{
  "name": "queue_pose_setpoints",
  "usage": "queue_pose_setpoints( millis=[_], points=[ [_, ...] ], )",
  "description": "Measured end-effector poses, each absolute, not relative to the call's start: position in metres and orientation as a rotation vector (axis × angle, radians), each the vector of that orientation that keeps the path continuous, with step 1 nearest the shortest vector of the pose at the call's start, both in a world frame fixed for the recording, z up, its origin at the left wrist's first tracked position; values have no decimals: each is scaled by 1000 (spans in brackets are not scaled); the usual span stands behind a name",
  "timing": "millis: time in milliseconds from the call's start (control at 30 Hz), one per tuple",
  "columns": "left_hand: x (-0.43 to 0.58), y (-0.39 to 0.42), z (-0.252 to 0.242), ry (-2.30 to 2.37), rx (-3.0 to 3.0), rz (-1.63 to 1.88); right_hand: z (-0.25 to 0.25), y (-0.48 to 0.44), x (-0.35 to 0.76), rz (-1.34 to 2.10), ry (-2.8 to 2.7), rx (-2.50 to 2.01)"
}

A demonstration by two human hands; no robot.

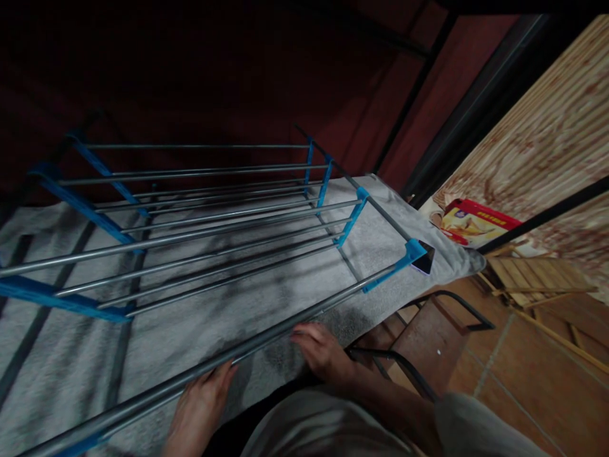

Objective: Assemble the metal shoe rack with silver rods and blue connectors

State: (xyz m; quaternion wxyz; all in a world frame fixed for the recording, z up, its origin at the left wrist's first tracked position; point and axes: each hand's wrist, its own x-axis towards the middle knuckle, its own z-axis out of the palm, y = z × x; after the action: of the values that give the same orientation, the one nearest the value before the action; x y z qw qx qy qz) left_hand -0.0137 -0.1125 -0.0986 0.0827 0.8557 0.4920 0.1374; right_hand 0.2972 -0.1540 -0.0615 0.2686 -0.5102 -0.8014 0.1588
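My left hand (202, 406) and right hand (323, 352) curl at the front bar (266, 334) by the grey cloth's (285, 295) near edge; whether gripping, I can't tell. The rack (238, 226) spreads beyond. Probably steadying it; next calls for an even hold.

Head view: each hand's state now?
Left hand: at the front tube, partly hidden; grip unclear.
Right hand: curled at the same tube; grip unclear.

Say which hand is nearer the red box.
Right. The right hand is at the rack's front tube, left of and lower than the red box in view; the left hand is farther left along that tube.
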Motion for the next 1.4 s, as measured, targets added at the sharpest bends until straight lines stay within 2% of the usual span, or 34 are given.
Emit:
queue_pose_setpoints(
  millis=[133,333,467,700,1400],
  points=[
    [20,-109,-89,1448,2526,424,-72,-188,358,486,-1672,-1648],
    [108,-99,-54,1241,2562,245,-83,-186,434,300,-1030,-1850],
    [168,-93,-43,1084,2554,194,-93,-161,454,358,-1043,-1812],
    [228,-77,-55,1017,2551,174,-91,-144,453,391,-1198,-1955],
    [227,-77,-66,969,2464,356,-71,-142,450,389,-1166,-2030]
  ],
)
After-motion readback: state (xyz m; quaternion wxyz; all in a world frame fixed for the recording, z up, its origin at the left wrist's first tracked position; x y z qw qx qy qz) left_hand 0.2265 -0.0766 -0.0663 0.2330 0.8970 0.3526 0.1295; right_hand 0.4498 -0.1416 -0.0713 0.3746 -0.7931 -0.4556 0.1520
